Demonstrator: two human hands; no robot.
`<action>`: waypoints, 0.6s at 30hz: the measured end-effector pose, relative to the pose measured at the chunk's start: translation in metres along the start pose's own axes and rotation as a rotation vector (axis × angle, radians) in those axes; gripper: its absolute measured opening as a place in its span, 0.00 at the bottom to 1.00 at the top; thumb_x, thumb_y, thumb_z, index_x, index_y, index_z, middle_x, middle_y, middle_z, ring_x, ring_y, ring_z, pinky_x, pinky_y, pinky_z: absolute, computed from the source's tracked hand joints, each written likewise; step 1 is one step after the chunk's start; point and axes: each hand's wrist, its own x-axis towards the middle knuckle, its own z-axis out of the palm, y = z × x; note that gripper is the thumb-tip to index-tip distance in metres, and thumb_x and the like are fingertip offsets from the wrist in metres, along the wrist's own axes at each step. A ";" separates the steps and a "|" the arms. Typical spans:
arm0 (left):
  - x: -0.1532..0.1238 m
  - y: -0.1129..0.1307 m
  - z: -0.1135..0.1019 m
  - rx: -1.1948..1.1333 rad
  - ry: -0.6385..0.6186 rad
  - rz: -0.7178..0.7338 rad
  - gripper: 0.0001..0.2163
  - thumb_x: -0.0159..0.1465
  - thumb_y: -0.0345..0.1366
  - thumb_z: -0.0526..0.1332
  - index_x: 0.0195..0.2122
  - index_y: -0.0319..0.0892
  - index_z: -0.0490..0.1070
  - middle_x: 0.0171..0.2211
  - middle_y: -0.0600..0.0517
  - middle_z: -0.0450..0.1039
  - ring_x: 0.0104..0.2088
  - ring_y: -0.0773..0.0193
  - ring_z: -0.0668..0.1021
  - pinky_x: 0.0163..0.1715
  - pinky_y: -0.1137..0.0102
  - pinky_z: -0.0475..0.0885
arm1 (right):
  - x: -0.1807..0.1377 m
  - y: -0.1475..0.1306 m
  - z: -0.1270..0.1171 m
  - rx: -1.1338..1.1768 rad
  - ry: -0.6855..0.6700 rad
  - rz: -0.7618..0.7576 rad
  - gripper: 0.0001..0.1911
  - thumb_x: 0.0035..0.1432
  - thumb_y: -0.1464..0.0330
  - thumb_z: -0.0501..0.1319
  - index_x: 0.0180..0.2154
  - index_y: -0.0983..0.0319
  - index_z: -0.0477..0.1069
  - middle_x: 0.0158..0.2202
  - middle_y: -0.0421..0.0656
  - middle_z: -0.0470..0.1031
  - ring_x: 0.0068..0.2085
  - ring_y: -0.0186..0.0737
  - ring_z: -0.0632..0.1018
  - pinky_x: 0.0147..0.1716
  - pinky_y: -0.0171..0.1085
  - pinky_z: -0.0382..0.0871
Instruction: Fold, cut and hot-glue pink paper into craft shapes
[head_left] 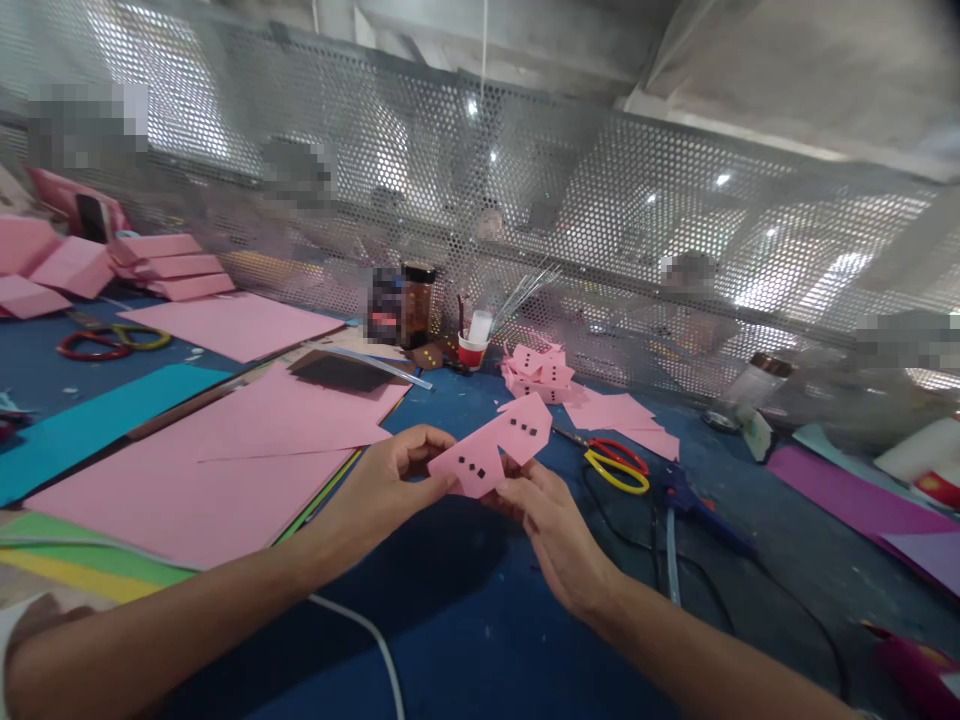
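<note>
A folded pink paper piece [474, 453] with small black squares in rows is held between my two hands above the blue table. My left hand [409, 470] pinches its left end between thumb and fingers. On the lower right side, my right hand [536, 505] grips the same piece, its fingertips partly behind the paper. Beyond it sits a pile of similar pink paper pieces [541, 372] with black squares. Red-and-yellow scissors [619, 465] lie to the right, beside a blue glue gun [705, 508] with a clear glue stick.
Pink sheets [217, 490] and a teal strip [97, 425] cover the left side. Another pair of scissors [112, 342] lies farther back. A red-and-white cup [472, 350] and a brown jar [418, 305] stand near the perforated metal screen [420, 150]. A white cable [367, 630] crosses the front. Purple paper [855, 490] lies right.
</note>
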 end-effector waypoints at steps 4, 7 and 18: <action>0.001 0.000 0.000 -0.013 -0.004 0.002 0.11 0.59 0.38 0.66 0.43 0.42 0.72 0.41 0.49 0.81 0.43 0.57 0.82 0.46 0.63 0.75 | 0.000 0.000 -0.001 -0.016 -0.016 -0.011 0.12 0.57 0.67 0.62 0.44 0.62 0.75 0.45 0.46 0.79 0.46 0.44 0.77 0.47 0.41 0.70; 0.001 0.003 0.002 -0.005 -0.001 0.012 0.12 0.59 0.38 0.66 0.42 0.41 0.73 0.40 0.50 0.81 0.42 0.58 0.81 0.45 0.64 0.75 | 0.000 0.002 0.000 0.011 -0.027 0.003 0.14 0.57 0.67 0.63 0.46 0.62 0.75 0.46 0.46 0.79 0.46 0.44 0.77 0.48 0.42 0.69; -0.004 0.006 0.007 0.099 -0.009 0.092 0.08 0.59 0.34 0.64 0.40 0.42 0.74 0.37 0.53 0.79 0.39 0.60 0.80 0.42 0.68 0.73 | -0.004 -0.003 0.007 0.065 -0.014 0.083 0.13 0.54 0.65 0.68 0.42 0.61 0.77 0.44 0.45 0.79 0.46 0.46 0.77 0.48 0.43 0.69</action>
